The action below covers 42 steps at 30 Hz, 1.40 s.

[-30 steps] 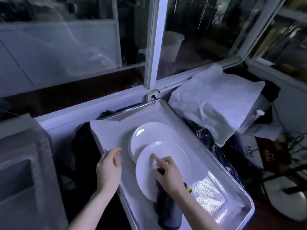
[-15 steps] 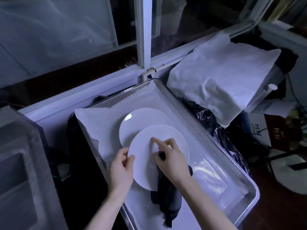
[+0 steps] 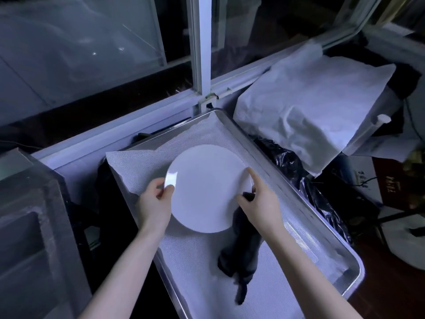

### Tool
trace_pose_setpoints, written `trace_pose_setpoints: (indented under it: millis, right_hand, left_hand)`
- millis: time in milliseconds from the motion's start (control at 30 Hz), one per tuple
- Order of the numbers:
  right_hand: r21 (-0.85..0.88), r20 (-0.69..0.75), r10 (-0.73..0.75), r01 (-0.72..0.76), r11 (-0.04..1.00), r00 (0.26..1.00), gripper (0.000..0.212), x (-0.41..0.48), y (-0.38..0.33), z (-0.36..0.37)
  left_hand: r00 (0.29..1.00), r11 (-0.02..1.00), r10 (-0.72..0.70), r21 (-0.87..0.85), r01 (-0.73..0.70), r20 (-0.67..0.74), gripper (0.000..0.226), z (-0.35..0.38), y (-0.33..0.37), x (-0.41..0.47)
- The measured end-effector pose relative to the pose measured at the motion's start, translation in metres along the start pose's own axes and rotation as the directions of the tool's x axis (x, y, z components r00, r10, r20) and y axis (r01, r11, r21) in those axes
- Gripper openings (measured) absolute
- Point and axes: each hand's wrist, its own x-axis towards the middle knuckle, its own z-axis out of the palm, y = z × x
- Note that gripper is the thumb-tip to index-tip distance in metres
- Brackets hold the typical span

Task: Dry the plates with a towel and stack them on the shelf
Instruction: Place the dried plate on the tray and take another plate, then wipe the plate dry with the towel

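Note:
A white plate (image 3: 207,189) sits over the middle of the metal tray (image 3: 349,288); the second plate seen earlier is hidden under it. My left hand (image 3: 155,206) pinches the plate's left rim between thumb and fingers. At the plate's right rim is my right hand (image 3: 259,201), which holds a dark towel (image 3: 243,252), its index finger stretched along the edge. The towel hangs down from that hand onto the tray's white mesh liner (image 3: 142,166).
The tray stands below a window sill (image 3: 115,137). A crumpled white sheet (image 3: 310,107) covers things to the right, with black plastic (image 3: 296,173) beside the tray. A grey block (image 3: 30,226) fills the left.
The near plate has slid up and back over the far plate, covering it. My left hand came in and took the left rim; my right hand moved to the right rim.

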Motion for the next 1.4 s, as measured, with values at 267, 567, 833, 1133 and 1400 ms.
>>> trace_pose_setpoints:
  millis: [267,567,833,1133,1400]
  right_hand:
    - [-0.081,0.101,0.004,0.004,0.997,0.995,0.044,0.047,-0.016,0.005]
    - [-0.205,0.106,-0.038,0.059,0.977,0.994,0.055,0.044,-0.018,0.015]
    - [-0.314,0.079,0.011,0.015,0.949,0.997,0.057,0.033,-0.023,0.011]
    - [-0.323,0.005,-0.066,0.064,0.944,0.998,0.05,-0.024,-0.067,-0.001]
    - [-0.147,0.159,-0.459,0.481,0.865,0.874,0.043,-0.128,-0.209,0.039]
  left_hand:
    - [0.995,0.951,0.076,0.295,-0.089,0.058,0.007,0.0,0.019,0.041]
    - [0.992,0.886,0.125,0.447,-0.123,0.025,0.012,0.003,-0.001,0.033]
    - [0.988,0.885,0.155,0.441,-0.148,0.021,0.021,0.01,-0.004,0.018]
    - [0.983,0.953,0.163,0.242,-0.179,0.084,0.034,-0.05,-0.014,0.01]
    - [0.969,0.987,0.126,0.126,-0.1,-0.214,0.012,-0.228,-0.087,-0.024]
